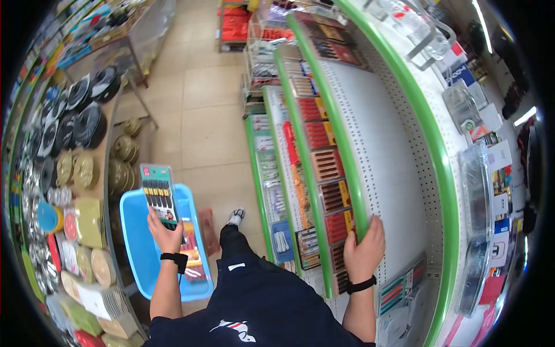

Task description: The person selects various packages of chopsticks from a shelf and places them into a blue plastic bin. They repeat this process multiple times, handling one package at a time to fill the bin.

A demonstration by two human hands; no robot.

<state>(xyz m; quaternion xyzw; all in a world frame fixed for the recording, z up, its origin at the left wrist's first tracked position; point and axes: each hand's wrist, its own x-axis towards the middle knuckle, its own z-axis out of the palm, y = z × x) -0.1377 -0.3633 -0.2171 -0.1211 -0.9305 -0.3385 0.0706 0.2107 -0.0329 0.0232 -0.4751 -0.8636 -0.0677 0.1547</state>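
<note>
My left hand grips the lower end of a blister pack that has a teal card and several black-and-gold handled items. The pack is held over the blue tub, in which other packaged goods lie. On the right, my right hand rests on the green front edge of a shelf, its fingers curled over the edge. Under that edge, packs with red and brown items sit in a row on the lower shelf. Both wrists wear black bands.
Tiered shelves with green edges stand on the right, clear plastic containers higher up. Pans, pots and stacked bowls crowd a table at left. A tiled aisle runs between. A reddish stool is beside the tub.
</note>
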